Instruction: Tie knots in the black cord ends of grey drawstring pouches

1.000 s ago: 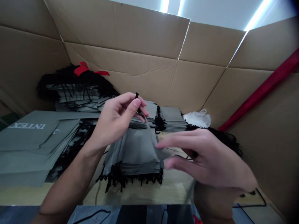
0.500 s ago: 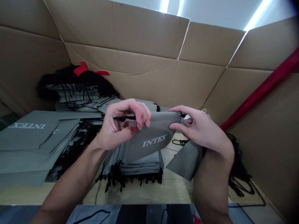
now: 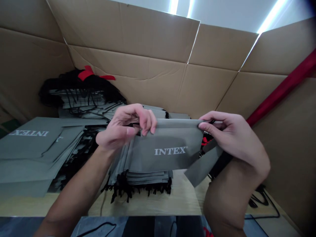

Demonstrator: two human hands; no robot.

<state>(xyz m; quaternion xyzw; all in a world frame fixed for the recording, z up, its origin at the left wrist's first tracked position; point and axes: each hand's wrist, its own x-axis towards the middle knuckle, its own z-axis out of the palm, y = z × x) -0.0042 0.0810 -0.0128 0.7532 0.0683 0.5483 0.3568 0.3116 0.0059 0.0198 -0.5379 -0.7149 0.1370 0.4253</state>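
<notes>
A grey fabric drawstring pouch printed INTEX hangs between my two hands, its hemmed top edge pulled level. At its upper left corner my left hand pinches the hem, with a bit of black cord partly hidden behind the fingers. The upper right corner is between the thumb and fingers of my right hand. Directly below lies a stack of grey pouches with black cord ends along its front edge. Another grey fabric piece hangs below my right hand; whether that hand holds it I cannot tell.
Larger grey INTEX bags are piled at the left. Behind them, a heap of black cords with a red band sits on more grey pouches. Cardboard walls enclose the wooden table; a red strip slants at the right.
My right hand has moved right, drawing the pouch's top edge straight, so its print now faces me level. My left hand has hardly moved.
</notes>
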